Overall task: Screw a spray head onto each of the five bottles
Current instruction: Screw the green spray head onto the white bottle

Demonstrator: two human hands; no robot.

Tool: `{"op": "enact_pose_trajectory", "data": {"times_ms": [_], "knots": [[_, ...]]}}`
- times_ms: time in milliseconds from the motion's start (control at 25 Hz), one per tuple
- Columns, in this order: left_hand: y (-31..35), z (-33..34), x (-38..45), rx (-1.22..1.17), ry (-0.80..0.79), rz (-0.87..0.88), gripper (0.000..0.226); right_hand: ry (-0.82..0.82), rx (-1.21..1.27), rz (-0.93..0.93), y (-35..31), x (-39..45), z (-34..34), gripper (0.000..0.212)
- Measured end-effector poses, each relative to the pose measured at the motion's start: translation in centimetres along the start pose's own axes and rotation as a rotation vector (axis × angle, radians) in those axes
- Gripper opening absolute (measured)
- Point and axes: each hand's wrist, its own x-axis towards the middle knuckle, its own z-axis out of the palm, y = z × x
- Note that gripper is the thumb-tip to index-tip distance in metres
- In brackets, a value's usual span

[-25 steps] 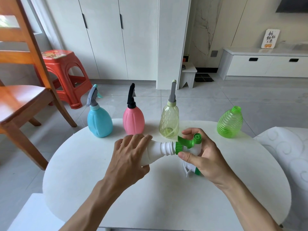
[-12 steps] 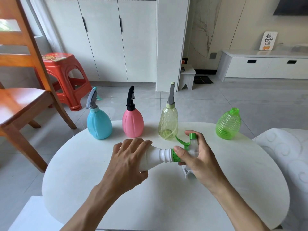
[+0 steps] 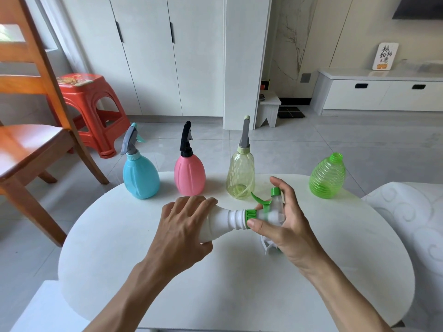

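Note:
A white bottle [image 3: 223, 224] lies sideways over the round white table [image 3: 119, 248], gripped around its body by my left hand [image 3: 184, 226]. My right hand [image 3: 285, 221] closes on the green-and-white spray head [image 3: 266, 209], thumb on its green collar at the bottle's neck. Along the table's far edge stand a blue bottle [image 3: 141, 176] with a grey head, a pink bottle [image 3: 189, 173] with a black head and a pale yellow bottle [image 3: 240, 173] with a grey head. A green ribbed bottle [image 3: 327, 177] at the far right has a bare neck. Another white spray head [image 3: 267, 248] lies mostly hidden under my right hand.
A wooden chair [image 3: 28, 116] stands to the left of the table, with a red plastic stool [image 3: 88, 111] behind it. A white patterned seat [image 3: 412, 224] sits at the table's right. White cupboards and a low cabinet line the far wall.
My right hand has turned the spray head on the white bottle's neck; the trigger has swung round and the thumb now rests on the green collar. The view shifted slightly.

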Motion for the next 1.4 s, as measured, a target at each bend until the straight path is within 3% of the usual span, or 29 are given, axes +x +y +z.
{"op": "enact_pose_trajectory", "data": {"times_ms": [120,240,360,440,560,720,800,960,1080,1240,1400], "knots": [[0.1,0.1,0.0,0.012,0.000,0.010,0.073,0.068,-0.062,0.010,-0.1,0.0,0.1,0.072],[-0.1,0.2,0.0,0.010,0.010,0.005,0.072,0.036,-0.055,0.057,0.0,-0.1,0.1,0.081],[0.2,0.3,-0.2,0.021,0.018,0.032,0.072,0.109,-0.069,0.105,-0.3,0.1,-0.3,0.075],[0.4,0.4,-0.2,-0.021,0.017,0.003,0.073,0.047,0.126,0.144,-0.3,0.1,-0.1,0.072],[1.4,0.3,0.0,-0.321,-0.018,-0.196,0.073,-0.134,0.477,0.134,-0.4,0.0,0.3,0.069],[3.2,0.4,0.1,-0.713,-0.209,-0.392,0.066,-0.096,0.597,0.047,-0.8,0.2,0.8,0.054],[3.5,0.4,0.0,-0.843,-0.344,-0.401,0.063,-0.053,0.651,0.047,-1.0,0.3,0.8,0.048],[3.8,0.2,0.1,-1.013,-0.552,-0.378,0.057,-0.129,0.667,0.067,-1.0,0.3,0.9,0.050],[3.9,0.2,0.0,-0.993,-0.500,-0.369,0.056,-0.111,0.638,0.051,-1.2,0.3,1.0,0.042],[5.3,0.9,-0.8,-0.896,-0.319,-0.431,0.060,0.020,0.528,0.007,-1.3,0.3,1.6,0.050],[5.4,1.9,-1.0,-0.333,-0.126,-0.435,0.071,0.233,0.465,0.132,-0.1,0.0,2.1,0.055]]}}
